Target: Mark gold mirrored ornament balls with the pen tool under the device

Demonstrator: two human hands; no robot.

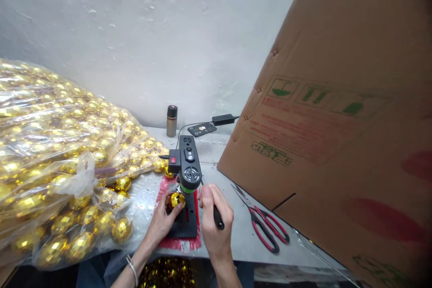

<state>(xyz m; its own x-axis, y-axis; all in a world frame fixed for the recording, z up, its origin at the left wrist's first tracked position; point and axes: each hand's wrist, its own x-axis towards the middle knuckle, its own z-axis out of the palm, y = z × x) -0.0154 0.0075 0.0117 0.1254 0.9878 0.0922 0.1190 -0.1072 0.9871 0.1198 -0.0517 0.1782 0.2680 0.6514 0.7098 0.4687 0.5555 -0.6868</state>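
Observation:
My left hand point(164, 218) is closed on a gold mirrored ball point(177, 200), held under the head of a small black machine point(189, 162) with a green ring. The thumb lies across the ball's front. To the right, my right hand point(217, 216) is wrapped round a black-handled tool point(218, 218), whose thin front part reaches toward the machine and is partly hidden. The machine's black base stands on a red sheet point(163, 242).
A clear bag of gold balls point(81, 153) fills the left side. Red-and-black scissors point(266, 225) lie right of my right hand, beside a large cardboard box point(330, 135). Behind stand a bottle point(172, 121), a phone point(201, 129) and a power adapter point(223, 119).

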